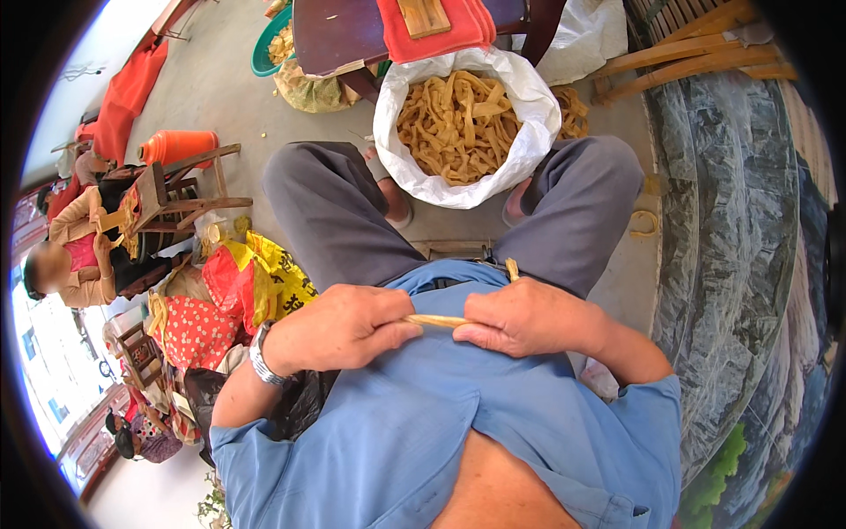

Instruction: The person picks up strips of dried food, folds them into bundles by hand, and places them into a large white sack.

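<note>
My left hand [344,324], with a metal-band watch on its wrist, pinches one end of a tan, twisted strip [436,321]. My right hand [522,319] grips the same strip a short way to the right. The stretch between my fists is taut, level and close to my blue shirt. A short end of it pokes up above my right hand. Between my knees stands a white woven sack [400,168], its rim rolled down, full of loose tan strips [459,125]. The strip's parts inside my fists are hidden.
Beyond the sack stands a dark table [337,36] with a red cloth [396,43] and a wooden board [423,16]. A teal basin [261,59] is behind it. Left are patterned bags [198,330], a wooden stool [192,188] and a seated person [79,251]; plastic sheeting [733,231] hangs right.
</note>
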`<state>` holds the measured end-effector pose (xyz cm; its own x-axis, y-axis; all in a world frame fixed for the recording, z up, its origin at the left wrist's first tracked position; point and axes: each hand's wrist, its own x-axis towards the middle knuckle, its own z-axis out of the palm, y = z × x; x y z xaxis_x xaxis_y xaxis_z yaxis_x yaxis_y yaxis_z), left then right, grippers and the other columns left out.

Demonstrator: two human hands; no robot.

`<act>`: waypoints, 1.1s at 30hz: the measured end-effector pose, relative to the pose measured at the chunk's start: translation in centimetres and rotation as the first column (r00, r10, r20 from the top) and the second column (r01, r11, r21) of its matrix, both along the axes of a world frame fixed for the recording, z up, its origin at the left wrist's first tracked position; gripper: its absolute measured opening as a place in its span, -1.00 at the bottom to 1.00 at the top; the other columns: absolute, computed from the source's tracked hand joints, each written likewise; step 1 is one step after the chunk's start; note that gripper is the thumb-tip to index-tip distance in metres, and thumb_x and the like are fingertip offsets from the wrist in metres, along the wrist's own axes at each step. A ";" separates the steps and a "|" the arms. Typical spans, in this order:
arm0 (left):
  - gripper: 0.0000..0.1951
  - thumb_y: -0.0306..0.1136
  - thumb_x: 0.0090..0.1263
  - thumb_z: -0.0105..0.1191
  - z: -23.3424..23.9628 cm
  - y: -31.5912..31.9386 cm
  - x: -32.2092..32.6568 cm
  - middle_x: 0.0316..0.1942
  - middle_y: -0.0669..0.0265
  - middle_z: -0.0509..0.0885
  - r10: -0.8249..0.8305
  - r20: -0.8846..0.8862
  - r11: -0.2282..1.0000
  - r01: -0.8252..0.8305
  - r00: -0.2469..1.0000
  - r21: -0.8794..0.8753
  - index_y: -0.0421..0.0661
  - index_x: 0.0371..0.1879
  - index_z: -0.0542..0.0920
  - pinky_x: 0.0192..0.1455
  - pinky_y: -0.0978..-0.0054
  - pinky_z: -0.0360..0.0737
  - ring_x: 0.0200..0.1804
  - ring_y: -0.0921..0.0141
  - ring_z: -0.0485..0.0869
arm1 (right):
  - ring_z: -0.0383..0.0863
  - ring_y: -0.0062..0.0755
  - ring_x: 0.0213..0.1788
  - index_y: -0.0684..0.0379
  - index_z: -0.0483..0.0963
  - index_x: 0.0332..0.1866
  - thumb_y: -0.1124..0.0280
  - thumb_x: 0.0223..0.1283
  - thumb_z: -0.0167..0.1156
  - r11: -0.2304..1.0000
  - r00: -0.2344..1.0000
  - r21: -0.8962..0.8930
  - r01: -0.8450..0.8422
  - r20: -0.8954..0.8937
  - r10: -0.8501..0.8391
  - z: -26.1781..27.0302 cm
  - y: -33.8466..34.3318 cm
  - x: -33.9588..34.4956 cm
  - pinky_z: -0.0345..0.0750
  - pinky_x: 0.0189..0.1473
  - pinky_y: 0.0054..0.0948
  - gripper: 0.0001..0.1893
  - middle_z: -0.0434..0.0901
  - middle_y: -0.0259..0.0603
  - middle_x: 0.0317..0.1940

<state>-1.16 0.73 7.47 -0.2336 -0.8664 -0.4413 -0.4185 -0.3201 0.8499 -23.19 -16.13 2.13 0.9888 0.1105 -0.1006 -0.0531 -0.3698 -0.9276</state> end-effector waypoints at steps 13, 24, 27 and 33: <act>-0.85 -0.52 0.55 0.16 -2.9 -0.9 2.3 -0.25 0.46 0.63 0.673 -0.426 0.643 -0.763 0.604 -0.066 -0.12 0.02 0.60 -0.19 0.70 0.43 -0.25 0.68 0.50 | 0.44 -0.69 -0.53 0.26 0.45 0.28 0.27 0.63 0.03 0.295 0.936 0.914 0.277 -0.187 -0.298 1.6 -3.6 1.2 0.44 -0.49 -0.62 -0.67 0.48 -0.34 -0.48; -0.68 -0.25 0.69 0.01 -5.8 -3.3 -3.8 -0.08 0.40 0.62 0.655 -0.592 0.711 -0.648 0.469 0.274 -0.11 0.29 0.46 0.00 0.59 0.58 -0.10 0.58 0.62 | 0.72 -0.15 -0.30 0.09 0.45 0.44 0.47 0.35 0.29 0.880 0.908 -0.295 0.373 0.311 -0.281 -1.2 -1.5 3.5 0.66 -0.25 -0.33 -0.46 0.66 -0.24 -0.29; -0.70 -0.20 0.71 -0.04 -5.9 -3.6 -3.6 -0.18 0.40 0.64 0.697 -0.492 0.692 -0.671 0.523 0.267 -0.12 0.22 0.48 -0.08 0.57 0.61 -0.20 0.55 0.65 | 0.73 -0.14 -0.28 0.13 0.46 0.40 0.44 0.32 0.35 0.848 0.810 -0.107 0.520 0.375 -0.450 -2.9 -0.8 3.8 0.67 -0.25 -0.35 -0.47 0.69 -0.19 -0.27; -0.69 -0.23 0.74 -0.14 -6.5 -3.7 -2.9 -0.18 0.25 0.68 0.572 -0.651 0.789 -0.552 0.499 0.271 -0.16 0.25 0.42 -0.13 0.51 0.65 -0.25 0.46 0.69 | 0.65 -0.63 -0.23 0.27 0.37 0.39 0.43 0.48 0.23 0.444 0.830 0.703 0.557 -0.447 -0.334 -2.2 -1.0 3.6 0.55 -0.14 -0.60 -0.55 0.70 -0.28 -0.18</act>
<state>-4.05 -3.00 0.99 0.0667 -0.9160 -0.3956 0.5356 -0.3017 0.7887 -19.59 -17.10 -0.08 0.8859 -0.1973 -0.4199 -0.2162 0.6253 -0.7498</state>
